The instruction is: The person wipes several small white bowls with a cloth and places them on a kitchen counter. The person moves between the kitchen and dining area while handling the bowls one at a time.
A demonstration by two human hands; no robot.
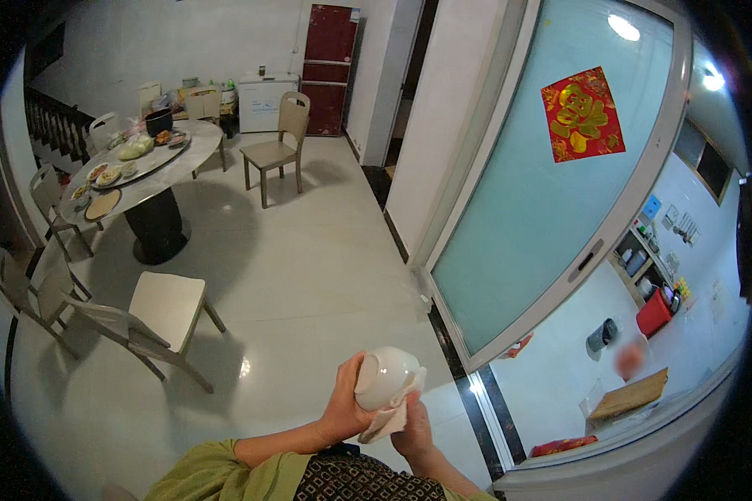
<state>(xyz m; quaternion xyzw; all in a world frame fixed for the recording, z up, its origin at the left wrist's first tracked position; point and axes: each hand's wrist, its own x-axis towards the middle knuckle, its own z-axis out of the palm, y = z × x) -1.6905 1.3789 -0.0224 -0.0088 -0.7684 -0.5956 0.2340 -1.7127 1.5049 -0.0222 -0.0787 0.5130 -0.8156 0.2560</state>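
A white ceramic bowl (390, 374) is held in front of my body, turned so that its rounded underside and foot ring show. My left hand (346, 401) grips it from the left side. In my right hand (415, 429) is a pale cloth (385, 423), pressed against the bowl's lower right side. Part of the cloth lies along the bowl's edge. The fingers beneath the bowl are partly hidden.
A glass sliding door (551, 188) with a red paper decoration (584, 114) stands to the right, beside a floor track (498, 419). Chairs (166, 307) stand at left. Farther off is a round table (191, 160) with dishes and a dark pot (159, 123).
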